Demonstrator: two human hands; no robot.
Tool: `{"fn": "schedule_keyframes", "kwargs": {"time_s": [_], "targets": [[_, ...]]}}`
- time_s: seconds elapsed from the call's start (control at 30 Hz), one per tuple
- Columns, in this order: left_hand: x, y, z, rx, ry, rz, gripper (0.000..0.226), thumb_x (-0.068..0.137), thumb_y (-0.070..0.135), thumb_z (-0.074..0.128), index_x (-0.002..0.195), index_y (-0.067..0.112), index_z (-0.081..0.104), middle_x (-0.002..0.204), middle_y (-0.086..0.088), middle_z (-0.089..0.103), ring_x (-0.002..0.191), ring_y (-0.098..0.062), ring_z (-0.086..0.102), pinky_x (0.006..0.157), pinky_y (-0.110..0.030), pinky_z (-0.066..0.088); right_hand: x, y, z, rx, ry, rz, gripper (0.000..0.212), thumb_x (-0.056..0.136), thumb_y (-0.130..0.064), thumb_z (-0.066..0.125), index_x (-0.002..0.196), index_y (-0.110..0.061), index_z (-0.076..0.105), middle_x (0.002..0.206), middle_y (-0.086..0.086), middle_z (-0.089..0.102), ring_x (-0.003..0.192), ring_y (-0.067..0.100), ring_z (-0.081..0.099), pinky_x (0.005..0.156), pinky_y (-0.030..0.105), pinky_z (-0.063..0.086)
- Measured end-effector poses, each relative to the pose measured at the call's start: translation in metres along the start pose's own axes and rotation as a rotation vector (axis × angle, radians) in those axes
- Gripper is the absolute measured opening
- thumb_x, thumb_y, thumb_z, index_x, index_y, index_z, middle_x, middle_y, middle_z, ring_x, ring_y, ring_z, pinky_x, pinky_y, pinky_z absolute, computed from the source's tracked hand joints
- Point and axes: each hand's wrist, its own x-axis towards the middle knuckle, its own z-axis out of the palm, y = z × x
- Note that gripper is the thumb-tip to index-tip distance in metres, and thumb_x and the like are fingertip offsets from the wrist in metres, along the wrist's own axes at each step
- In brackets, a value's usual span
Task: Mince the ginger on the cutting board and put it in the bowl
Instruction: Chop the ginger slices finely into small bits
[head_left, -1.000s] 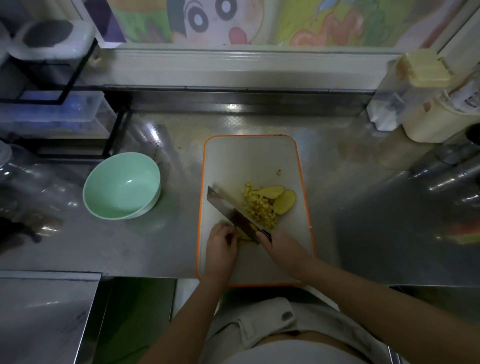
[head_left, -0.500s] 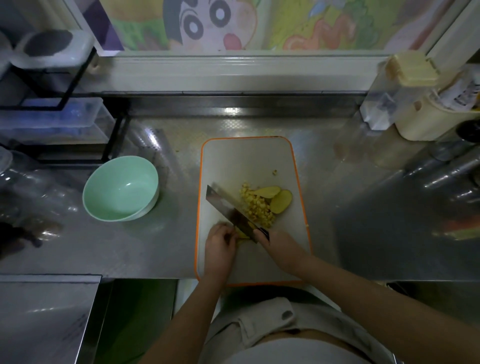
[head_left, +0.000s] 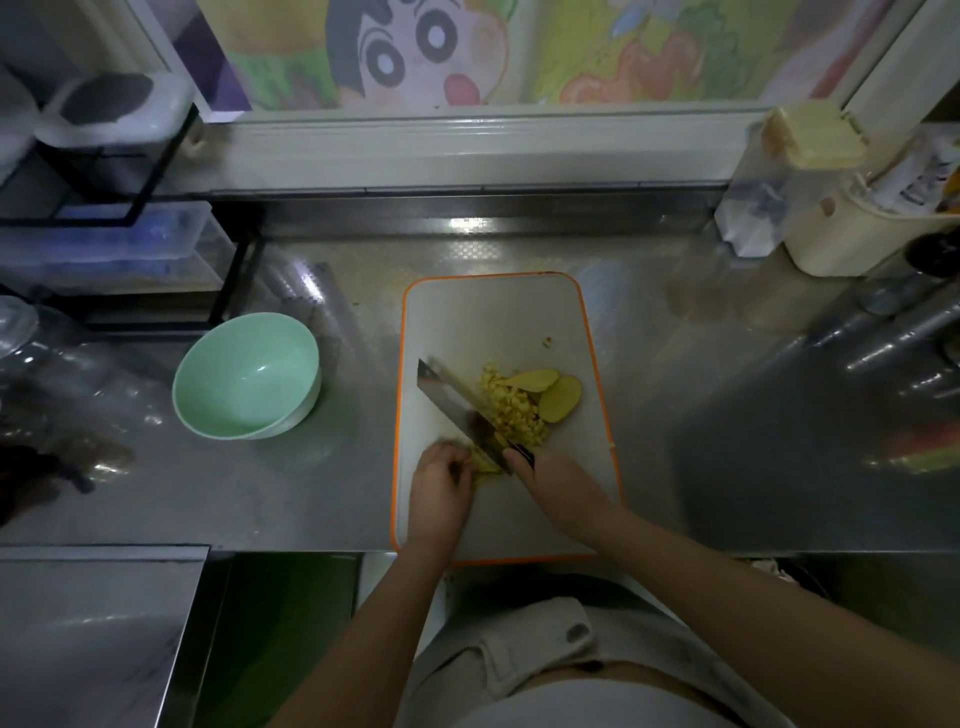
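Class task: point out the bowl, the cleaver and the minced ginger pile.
bowl (head_left: 244, 374): head view, inner wall.
cleaver (head_left: 452, 401): head view, flat of blade.
minced ginger pile (head_left: 513, 411): head view, middle of heap.

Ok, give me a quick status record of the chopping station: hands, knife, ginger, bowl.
steadying: left hand pins a ginger piece on the cutting board
cutting: right hand grips the knife, blade angled across the board next to that piece
minced: pile of minced ginger right of the blade
uncut: two ginger slices beside the pile
target: green bowl on the counter left of the board, empty
stage: mincing under way, nothing in the bowl yet
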Motion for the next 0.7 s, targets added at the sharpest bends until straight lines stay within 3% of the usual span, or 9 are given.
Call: {"fn": "schedule_keyframes", "kwargs": {"time_s": [0.13, 0.23, 0.4, 0.53, 0.63, 0.7], "targets": [[0.0, 0.002, -0.001, -0.003, -0.003, 0.007, 0.007, 0.078, -0.004, 0.064, 0.082, 0.001, 0.067, 0.093, -0.013, 0.064, 0.088, -0.021, 0.055, 0.073, -0.01, 0.03, 0.003, -0.001, -0.001, -0.058, 0.093, -0.058, 0.044, 0.098, -0.045, 0.033, 0.077, -0.01, 0.051, 0.078, 0.018, 0.061, 0.076, 0.037, 0.06, 0.057, 0.034, 0.035], [0.0, 0.0, -0.002, -0.013, -0.022, 0.009, 0.01, 0.08, -0.002, 0.063, 0.088, 0.003, 0.067, 0.096, -0.011, 0.063, 0.091, -0.02, 0.055, 0.075, -0.01, 0.031, -0.001, 0.0, -0.004, -0.073, 0.076, -0.089, 0.062, 0.093, -0.055, 0.02, 0.096, -0.005, 0.056, 0.073, 0.012, 0.053, 0.069, 0.033, 0.055, 0.057, 0.037, 0.034], [-0.003, -0.002, -0.007, -0.119, -0.037, -0.059, 0.025, 0.088, 0.007, 0.057, 0.112, 0.009, 0.06, 0.103, 0.003, 0.058, 0.092, -0.009, 0.052, 0.077, -0.01, 0.035, -0.009, 0.001, -0.006, 0.056, 0.144, -0.088, 0.047, 0.097, -0.044, 0.036, 0.081, -0.005, 0.056, 0.075, 0.016, 0.061, 0.071, 0.032, 0.059, 0.062, 0.04, 0.043], [-0.002, -0.002, -0.007, -0.075, -0.044, -0.038, 0.011, 0.085, 0.004, 0.06, 0.094, 0.009, 0.063, 0.093, -0.001, 0.059, 0.086, -0.011, 0.05, 0.071, -0.012, 0.033, -0.016, 0.002, -0.006, 0.034, 0.097, -0.086, 0.046, 0.099, -0.039, 0.036, 0.083, -0.002, 0.057, 0.072, 0.016, 0.058, 0.068, 0.031, 0.057, 0.059, 0.039, 0.039], [-0.001, 0.0, -0.004, -0.035, -0.025, -0.034, 0.009, 0.081, 0.0, 0.061, 0.085, 0.007, 0.065, 0.091, -0.005, 0.061, 0.084, -0.01, 0.047, 0.069, -0.006, 0.03, -0.02, 0.003, -0.003, 0.037, 0.068, -0.06, 0.046, 0.099, -0.04, 0.036, 0.07, -0.008, 0.048, 0.059, 0.005, 0.046, 0.056, 0.021, 0.046, 0.05, 0.029, 0.029], [-0.001, 0.001, -0.004, -0.027, -0.015, -0.042, 0.009, 0.081, -0.002, 0.062, 0.083, 0.005, 0.067, 0.092, -0.006, 0.063, 0.084, -0.009, 0.048, 0.069, 0.001, 0.03, -0.019, 0.002, 0.0, 0.035, 0.052, -0.061, 0.048, 0.099, -0.041, 0.035, 0.075, -0.003, 0.053, 0.063, 0.009, 0.049, 0.059, 0.022, 0.048, 0.052, 0.03, 0.031]]}}
